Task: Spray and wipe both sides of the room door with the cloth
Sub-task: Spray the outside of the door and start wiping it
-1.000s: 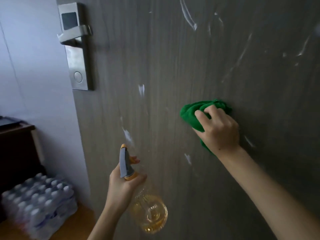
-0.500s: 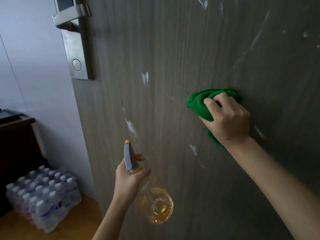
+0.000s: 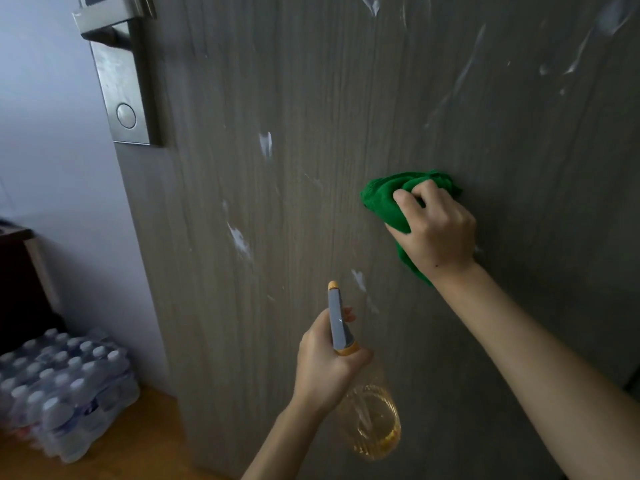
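A grey wood-grain door fills most of the view, marked with white streaks and foam spots. My right hand presses a bunched green cloth flat against the door at mid height. My left hand grips the neck of a clear spray bottle holding yellow liquid. Its grey and orange nozzle points up toward the door, a little below and left of the cloth.
A metal lock plate with lever handle sits at the door's left edge. Beyond that edge are a pale wall, a dark cabinet, and a wrapped pack of water bottles on the wooden floor.
My right hand has slid the cloth slightly across the door. My left hand with the spray bottle has shifted right, nearer the cloth. The view has dropped a little.
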`<state>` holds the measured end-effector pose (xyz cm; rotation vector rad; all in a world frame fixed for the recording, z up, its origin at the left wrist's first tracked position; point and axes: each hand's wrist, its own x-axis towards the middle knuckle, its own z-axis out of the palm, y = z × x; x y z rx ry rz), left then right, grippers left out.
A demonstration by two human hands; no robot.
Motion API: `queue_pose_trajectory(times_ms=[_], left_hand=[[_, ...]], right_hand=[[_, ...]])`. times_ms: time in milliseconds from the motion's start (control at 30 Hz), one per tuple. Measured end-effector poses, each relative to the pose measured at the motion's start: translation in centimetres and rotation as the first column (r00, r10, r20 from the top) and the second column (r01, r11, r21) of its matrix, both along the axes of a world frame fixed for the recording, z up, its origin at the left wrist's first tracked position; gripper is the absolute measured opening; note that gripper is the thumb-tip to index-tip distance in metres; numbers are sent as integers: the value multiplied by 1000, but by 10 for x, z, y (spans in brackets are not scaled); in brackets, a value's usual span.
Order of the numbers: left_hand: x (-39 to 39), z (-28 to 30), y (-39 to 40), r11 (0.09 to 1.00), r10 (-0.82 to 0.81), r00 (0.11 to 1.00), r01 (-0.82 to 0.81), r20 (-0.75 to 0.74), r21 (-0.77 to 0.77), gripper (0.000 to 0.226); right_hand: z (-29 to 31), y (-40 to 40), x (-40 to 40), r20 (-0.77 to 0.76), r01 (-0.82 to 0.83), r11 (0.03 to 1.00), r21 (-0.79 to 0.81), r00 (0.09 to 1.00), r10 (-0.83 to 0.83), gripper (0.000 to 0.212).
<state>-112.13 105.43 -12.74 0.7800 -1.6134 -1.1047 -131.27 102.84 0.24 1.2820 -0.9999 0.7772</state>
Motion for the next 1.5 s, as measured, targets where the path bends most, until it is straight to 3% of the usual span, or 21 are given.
queue_pose_trajectory(times_ms=[300,467,633,867,1100,1333,1500], left_hand=[[-29,-19,1,1000,2,996,-3,90,10,30],[-20,-6,2,1000,17,999,-17,33,-8,29],[8,35,-6,994,31,999,-32,-12,-106,35],[52,122,-36,956,130,990,-142,-62,-256,51],[67,192,-65,956,95,988,-124,-119,-265,47],[64,170,-74,985,42,991,-63,-129,-159,51],[62,158,-77,989,47,994,-60,-94,-137,30]], right_hand=[[-16,8,-17,23,28,999,-47,999,-27,18],[-14,10,-16,49,19,1000,-18,999,-19,17],[-8,16,-9,141,1,1000,-8,990,0,23],[52,19,4,311,-69,985,-156,943,116,38],[81,1,0,283,-66,981,-183,952,117,48],[79,-3,-3,255,-51,972,-228,961,110,46],[78,-5,-4,250,-35,970,-239,964,97,46]])
